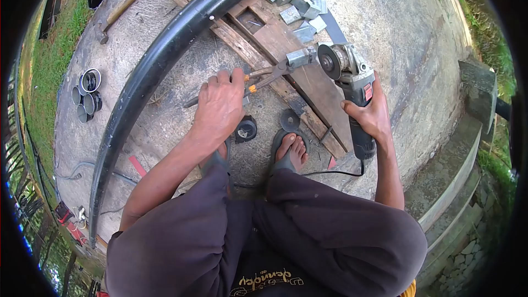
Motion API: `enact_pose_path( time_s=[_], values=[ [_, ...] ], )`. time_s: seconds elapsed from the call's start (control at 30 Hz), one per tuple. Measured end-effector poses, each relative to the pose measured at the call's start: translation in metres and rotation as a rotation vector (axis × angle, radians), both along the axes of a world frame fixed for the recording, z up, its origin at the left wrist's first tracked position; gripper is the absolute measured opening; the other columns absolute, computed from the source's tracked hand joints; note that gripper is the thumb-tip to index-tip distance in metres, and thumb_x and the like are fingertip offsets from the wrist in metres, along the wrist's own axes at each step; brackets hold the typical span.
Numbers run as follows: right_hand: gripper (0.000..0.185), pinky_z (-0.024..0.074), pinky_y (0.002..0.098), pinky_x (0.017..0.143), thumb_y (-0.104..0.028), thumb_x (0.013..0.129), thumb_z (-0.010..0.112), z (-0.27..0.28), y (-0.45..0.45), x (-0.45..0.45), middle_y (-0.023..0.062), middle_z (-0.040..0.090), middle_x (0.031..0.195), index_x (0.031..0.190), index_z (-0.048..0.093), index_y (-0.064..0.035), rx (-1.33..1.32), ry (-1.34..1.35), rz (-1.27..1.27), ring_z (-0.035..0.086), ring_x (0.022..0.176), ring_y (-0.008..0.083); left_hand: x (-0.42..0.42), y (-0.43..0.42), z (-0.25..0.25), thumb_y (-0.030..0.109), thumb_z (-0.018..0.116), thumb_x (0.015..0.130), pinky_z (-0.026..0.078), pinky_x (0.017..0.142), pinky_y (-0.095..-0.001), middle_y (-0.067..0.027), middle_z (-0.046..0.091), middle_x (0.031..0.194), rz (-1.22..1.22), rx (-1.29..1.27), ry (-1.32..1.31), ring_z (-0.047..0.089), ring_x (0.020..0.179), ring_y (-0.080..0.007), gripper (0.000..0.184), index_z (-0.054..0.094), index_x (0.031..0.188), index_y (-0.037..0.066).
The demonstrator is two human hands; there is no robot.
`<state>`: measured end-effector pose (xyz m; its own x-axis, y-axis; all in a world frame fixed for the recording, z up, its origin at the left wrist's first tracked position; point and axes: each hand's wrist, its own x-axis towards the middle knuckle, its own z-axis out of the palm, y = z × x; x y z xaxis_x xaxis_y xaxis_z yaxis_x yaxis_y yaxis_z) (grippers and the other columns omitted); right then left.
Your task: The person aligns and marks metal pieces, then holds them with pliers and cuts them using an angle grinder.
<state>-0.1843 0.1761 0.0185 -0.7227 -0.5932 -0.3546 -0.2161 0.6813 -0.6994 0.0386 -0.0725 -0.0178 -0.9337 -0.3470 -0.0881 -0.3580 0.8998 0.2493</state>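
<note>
My left hand (221, 103) is closed around the handles of a pair of pliers (279, 70). Their jaws grip a short piece of square metal tube (300, 57) above the wooden planks. In my right hand (376, 113) is an angle grinder (358, 89), held by its body with the disc end away from me. The grinder's disc (329, 61) is very near the tube piece; whether they touch I cannot tell. Several cut pieces of square tube (306, 6) lie beyond the planks. A loose round disc (290, 120) rests by my foot.
Wooden planks (316, 92) lie on the concrete in front of me. A long curved black pipe (144, 77) arches across the left. Farther left are a hammer (122, 12) and several black rings (91, 80). The grinder's cord (335, 173) runs past my feet. Concrete steps (448, 170) stand right.
</note>
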Motion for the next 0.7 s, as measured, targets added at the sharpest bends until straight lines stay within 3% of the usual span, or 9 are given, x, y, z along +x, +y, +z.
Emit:
enact_pose_path(
  time_s=[0.1,0.3,0.53,0.63,0.7],
  values=[
    [0.09,0.0524,0.0421,0.096,-0.018,0.069,0.078,0.006,0.002,0.001,0.0226,0.071,0.115,0.148,0.04,0.0,0.004,0.022,-0.001,0.071,0.105,0.035,-0.002,0.004,0.005,0.003,0.066,0.082,0.061,0.063,-0.0415,-0.0161,0.063,0.084,-0.026,-0.108,-0.021,0.073,0.073,-0.0347,0.022,0.051,0.099,0.003],
    [0.096,0.0528,0.044,0.096,-0.02,0.069,0.078,-0.002,0.004,0.006,0.026,0.071,0.114,0.152,0.035,0.0024,0.097,0.043,0.026,0.071,0.105,0.0399,-0.002,0.024,0.007,0.003,0.068,0.081,0.059,0.053,-0.0353,-0.0162,0.064,0.079,0.001,-0.012,-0.168,0.074,0.066,-0.0298,0.024,0.051,0.097,0.003],
    [0.1,0.0531,0.0454,0.095,-0.02,0.067,0.079,0.006,-0.001,0.006,0.028,0.071,0.112,0.153,0.033,0.002,0.205,-0.012,0.019,0.071,0.106,0.0424,-0.002,0.037,0.008,0.006,0.073,0.082,0.06,0.052,-0.0327,-0.0154,0.066,0.073,-0.064,0.011,-0.176,0.073,0.062,-0.026,0.026,0.05,0.093,0.002],
    [0.096,0.0502,0.038,0.098,-0.018,0.067,0.079,0.009,-0.001,0.003,0.0209,0.069,0.119,0.152,0.039,0.0006,0.207,-0.013,0.038,0.067,0.109,0.0284,-0.007,0.034,0.01,0.007,0.074,0.082,0.06,0.052,-0.033,-0.0142,0.066,0.07,-0.063,-0.008,-0.159,0.074,0.061,-0.0258,0.026,0.05,0.091,0.002],
    [0.097,0.0503,0.0381,0.098,-0.019,0.067,0.079,0.006,0.002,0.001,0.0208,0.069,0.119,0.153,0.038,0.0003,0.219,-0.003,0.039,0.067,0.109,0.0298,-0.007,0.035,0.01,0.007,0.074,0.082,0.06,0.052,-0.0333,-0.0137,0.067,0.069,-0.058,-0.038,-0.166,0.074,0.061,-0.0258,0.026,0.05,0.091,0.002]
  ],
)
